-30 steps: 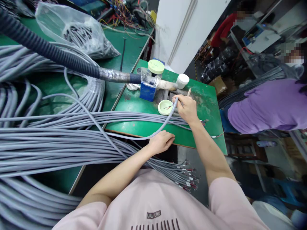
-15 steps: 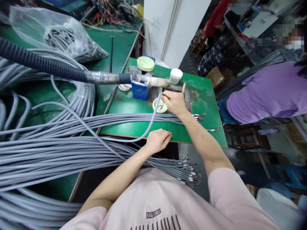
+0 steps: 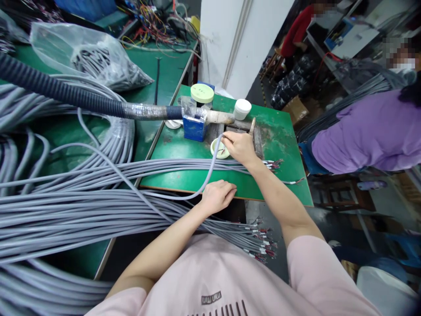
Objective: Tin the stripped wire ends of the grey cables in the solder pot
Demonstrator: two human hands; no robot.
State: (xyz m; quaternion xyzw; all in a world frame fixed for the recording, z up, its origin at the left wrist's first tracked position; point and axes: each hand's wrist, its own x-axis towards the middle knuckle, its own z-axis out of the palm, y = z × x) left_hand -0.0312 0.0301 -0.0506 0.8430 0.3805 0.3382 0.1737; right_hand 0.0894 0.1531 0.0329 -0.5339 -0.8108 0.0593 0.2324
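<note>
My right hand (image 3: pixel 241 147) pinches a grey cable (image 3: pixel 210 171) near its end, above a small pale green dish (image 3: pixel 226 153). Thin wire ends show over the dish; the fingers hide part of the cable's tip. From that grip the cable bends down and runs off to the left. My left hand (image 3: pixel 217 196) rests at the front edge of the green table (image 3: pixel 177 177), fingers curled closed and nothing showing in them. Just behind it lies a row of grey cables (image 3: pixel 171 164), their stripped ends (image 3: pixel 274 164) pointing right. The dish's contents are too small to make out.
A ribbed black hose (image 3: pixel 95 103) with a pale nozzle (image 3: pixel 220 117) crosses from the left, beside a blue block (image 3: pixel 193 129). A white tub (image 3: pixel 242 109) stands behind. More cable bundles (image 3: pixel 98 215) fill the left. A person in purple (image 3: pixel 358 131) is at right.
The whole view has shifted slightly down and to the right. Both hands keep nearly the same places, with the right still pinching the cable over the dish.
</note>
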